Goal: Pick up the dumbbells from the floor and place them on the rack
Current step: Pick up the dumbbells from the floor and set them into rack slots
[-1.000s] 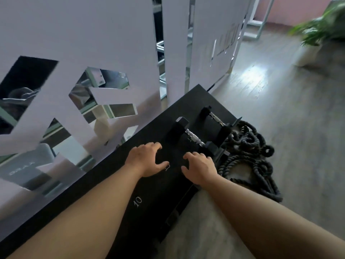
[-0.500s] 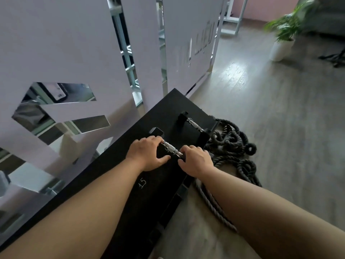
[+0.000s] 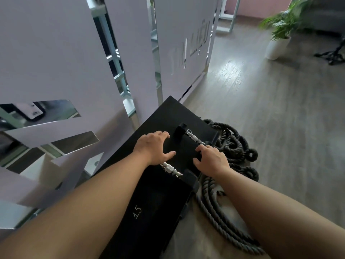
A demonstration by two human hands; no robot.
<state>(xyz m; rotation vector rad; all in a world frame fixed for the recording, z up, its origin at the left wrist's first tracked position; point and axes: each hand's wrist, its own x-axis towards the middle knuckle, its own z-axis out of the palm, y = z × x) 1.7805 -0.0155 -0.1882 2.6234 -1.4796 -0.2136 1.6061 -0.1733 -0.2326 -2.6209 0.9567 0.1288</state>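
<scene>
A long black rack (image 3: 149, 217) marked "15" runs along the wall. Two black dumbbells with chrome handles lie across it. The nearer dumbbell (image 3: 171, 170) sits just behind my left wrist, its right head at the rack's edge. The farther dumbbell (image 3: 193, 136) lies near the rack's far end. My left hand (image 3: 154, 146) is spread flat on the rack between the two, holding nothing. My right hand (image 3: 211, 159) hovers at the rack's right edge with bent fingers; its fingertips reach the right end of the farther dumbbell's handle, and its thumb is apart.
A coiled thick black rope (image 3: 233, 146) lies on the wooden floor right of the rack. A frosted glass partition (image 3: 56, 53) stands close on the left. A potted plant (image 3: 278, 40) stands far right, with open floor between.
Both hands have left the nearer dumbbell's handle and moved forward along the rack towards the farther dumbbell. The nearer dumbbell stays on the rack.
</scene>
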